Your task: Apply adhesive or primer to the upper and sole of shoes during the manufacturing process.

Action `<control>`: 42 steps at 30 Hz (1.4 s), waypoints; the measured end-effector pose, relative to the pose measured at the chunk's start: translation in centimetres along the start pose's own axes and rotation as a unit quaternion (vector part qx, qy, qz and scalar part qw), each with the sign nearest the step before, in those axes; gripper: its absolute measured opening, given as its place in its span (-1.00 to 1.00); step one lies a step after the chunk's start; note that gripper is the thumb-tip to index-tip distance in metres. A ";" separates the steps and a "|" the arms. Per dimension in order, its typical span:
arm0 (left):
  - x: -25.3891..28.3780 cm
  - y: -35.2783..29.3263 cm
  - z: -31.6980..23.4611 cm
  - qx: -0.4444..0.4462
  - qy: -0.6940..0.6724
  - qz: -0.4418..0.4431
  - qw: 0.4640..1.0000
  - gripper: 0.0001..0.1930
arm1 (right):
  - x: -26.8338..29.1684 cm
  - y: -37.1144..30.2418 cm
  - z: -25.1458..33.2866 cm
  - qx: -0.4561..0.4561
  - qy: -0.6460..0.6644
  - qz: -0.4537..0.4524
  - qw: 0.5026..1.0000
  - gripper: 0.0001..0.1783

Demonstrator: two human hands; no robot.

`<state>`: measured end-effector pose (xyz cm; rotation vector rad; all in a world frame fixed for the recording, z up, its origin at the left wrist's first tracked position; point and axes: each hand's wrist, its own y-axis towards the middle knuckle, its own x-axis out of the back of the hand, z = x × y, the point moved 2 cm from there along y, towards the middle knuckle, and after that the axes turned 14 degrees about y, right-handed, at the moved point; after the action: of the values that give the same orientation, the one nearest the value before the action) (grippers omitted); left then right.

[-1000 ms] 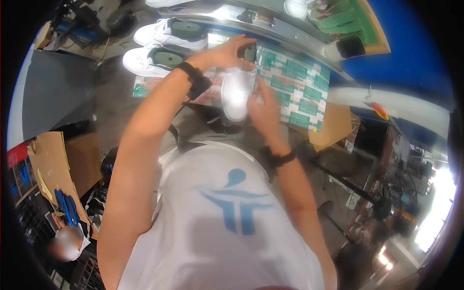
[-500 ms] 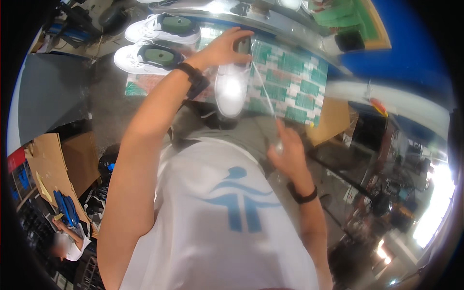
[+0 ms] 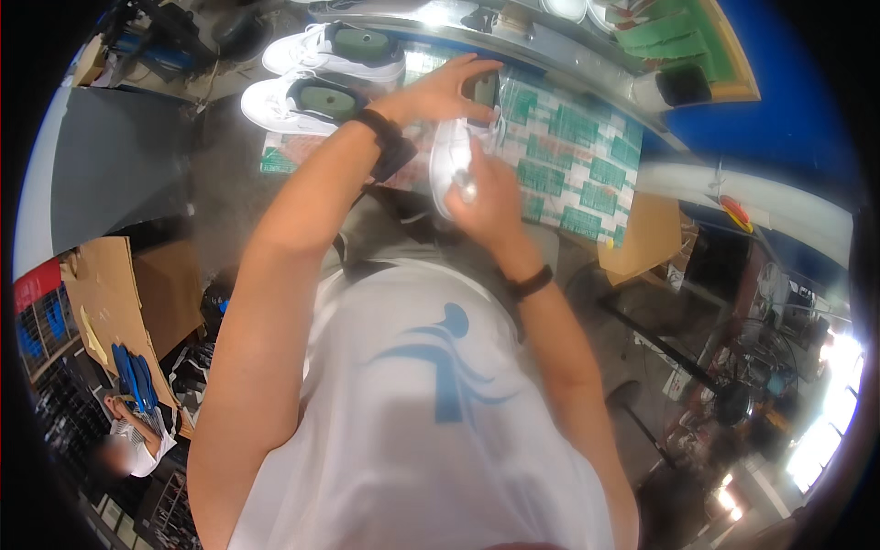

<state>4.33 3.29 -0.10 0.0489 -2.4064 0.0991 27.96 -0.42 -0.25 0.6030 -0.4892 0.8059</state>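
Note:
A white sneaker (image 3: 442, 170) stands toe toward me at the edge of the work surface, with a dark green insole in its opening. My left hand (image 3: 449, 90) grips it around the opening, thumb on the near side and fingers on the far side. My right hand (image 3: 490, 197) is closed over the sneaker's lacing area, hiding much of its right side. A small tool with a shiny, pale rounded end (image 3: 466, 188) sticks out of the right fist; its kind is unclear. No free lace is distinguishable around that hand.
Two more white sneakers, a nearer one (image 3: 275, 103) and a farther one (image 3: 302, 53), lie at left on the green-and-white patterned sheet (image 3: 587, 170). Behind runs a metal rail (image 3: 568, 78). Cardboard (image 3: 646, 238) stands at right. Another person (image 3: 137, 449) is at far lower left.
My right hand has moved from lower right up and left onto the sneaker. The white lace that stretched taut to it no longer shows. My left hand keeps its grip while the view shifts slightly.

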 end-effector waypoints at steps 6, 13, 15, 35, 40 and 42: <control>0.2 0.7 1.2 -0.023 0.045 -0.003 0.999 0.09 | -1.6 1.9 1.9 -0.228 0.263 -0.072 0.935 -0.24; -0.4 0.1 0.9 -0.015 -0.003 -0.012 1.000 0.07 | 1.0 2.5 2.2 -0.080 0.077 0.001 0.994 -0.25; -0.2 0.0 1.2 -0.025 -0.018 -0.008 0.999 0.08 | 0.5 2.7 2.4 -0.010 -0.017 -0.004 1.000 -0.23; -1.0 0.2 1.4 -0.014 0.000 -0.017 1.000 0.09 | 4.1 -3.4 2.7 -0.108 0.125 0.114 0.980 -0.21; -1.9 -0.1 0.2 0.033 0.004 -0.004 0.999 0.13 | 3.9 0.1 1.1 -0.045 -0.024 0.007 0.999 -0.12; -2.5 -0.4 -0.4 0.041 -0.009 -0.048 0.998 0.11 | 3.6 0.6 0.9 -0.010 -0.073 0.020 0.997 -0.12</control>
<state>6.48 2.92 -1.44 0.2035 -2.4122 0.1528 29.49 1.19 2.80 0.6385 -0.6437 0.7966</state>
